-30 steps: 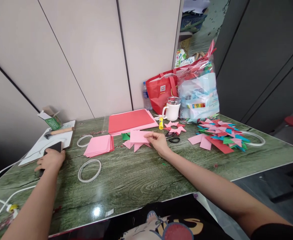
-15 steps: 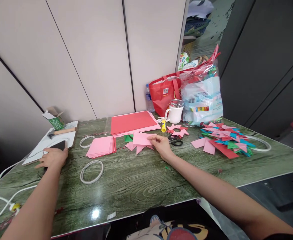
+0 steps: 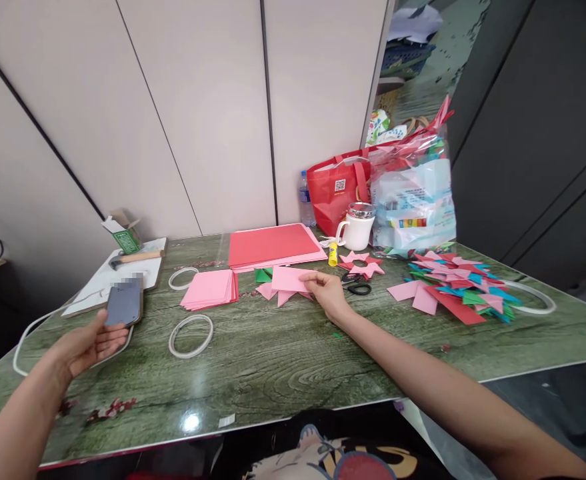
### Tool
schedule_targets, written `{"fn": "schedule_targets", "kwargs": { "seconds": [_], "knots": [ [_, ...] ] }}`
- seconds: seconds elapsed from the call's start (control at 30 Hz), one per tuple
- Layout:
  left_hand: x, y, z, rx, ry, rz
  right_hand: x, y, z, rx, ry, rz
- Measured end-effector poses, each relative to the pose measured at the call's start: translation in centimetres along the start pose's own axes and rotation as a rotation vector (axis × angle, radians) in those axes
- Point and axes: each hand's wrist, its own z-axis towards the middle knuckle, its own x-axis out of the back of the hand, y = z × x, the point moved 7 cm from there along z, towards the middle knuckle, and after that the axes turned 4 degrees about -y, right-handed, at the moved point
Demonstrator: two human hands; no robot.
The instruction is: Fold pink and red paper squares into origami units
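Note:
My left hand [image 3: 85,345] grips a grey phone [image 3: 125,305] by its near end, thumb at the left edge and fingers curled by the bottom. A white cable runs beside the hand; whether it is plugged into the phone I cannot tell. My right hand [image 3: 329,295] pinches the right end of a pink paper piece [image 3: 287,279] between thumb and fingers. Under that piece lie folded pink paper points [image 3: 287,297] and a green folded piece [image 3: 263,275]. To the left is a stack of pink and red paper squares [image 3: 207,291].
Two white rings of tape [image 3: 191,337] lie left of centre. A hammer [image 3: 140,255] rests on a white board by a green box [image 3: 127,240]. Scissors [image 3: 359,289], a glue stick [image 3: 333,255], a white mug [image 3: 359,230] and a folded-paper pile [image 3: 455,280] are rightward.
My left hand was palm down over the dark phone; now it has turned palm up and holds the phone tilted up. My right hand still holds the pink paper in place.

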Motion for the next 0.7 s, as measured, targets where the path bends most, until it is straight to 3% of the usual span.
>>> {"fn": "schedule_targets", "kwargs": {
  "seconds": [0.03, 0.07, 0.13, 0.4, 0.7],
  "knots": [
    [-1.2, -1.6, -0.4, 0.203, -0.141, -0.152, 0.0, 0.0, 0.0, -0.002, -0.003, -0.006],
    [-1.9, -2.3, -0.8, 0.305, -0.222, -0.255, 0.0, 0.0, 0.0, -0.005, -0.003, -0.012],
    [-2.5, -3.2, -1.1, 0.415, -0.273, -0.357, 0.1, 0.0, 0.0, -0.005, -0.003, -0.014],
    [-2.6, -3.5, 0.3, 0.467, -0.260, -0.338, 0.0, -0.2, 0.0, 0.005, -0.009, 0.021],
    [-3.1, -2.9, -0.7, 0.525, -0.306, -0.328, -0.2, -0.7, -0.2, 0.003, -0.010, 0.052]
  ]
}}
